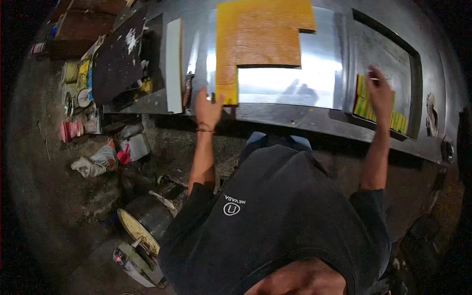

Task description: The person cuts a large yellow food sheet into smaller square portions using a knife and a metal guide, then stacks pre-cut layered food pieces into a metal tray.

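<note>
Flat orange-yellow pieces (265, 44) lie edge to edge in a stepped block on a shiny metal plate (290, 88). My left hand (209, 110) rests by the block's near left corner, thumb and fingers apart, nothing visible in it. On the right, my right hand (379, 96) hovers over green-and-yellow striped pieces (363, 101) grouped in the near part of a recessed metal tray (400, 61). Its fingers look parted and slightly bent, a little blurred. The hand and forearm hide part of those striped pieces.
A long pale bar (174, 66) lies left of the plate, beside a dark board (118, 59) with white smears. The metal table's near edge (305, 125) runs in front of my body. On the floor at left are a round drum (142, 221), a cloth bag (101, 160) and assorted containers.
</note>
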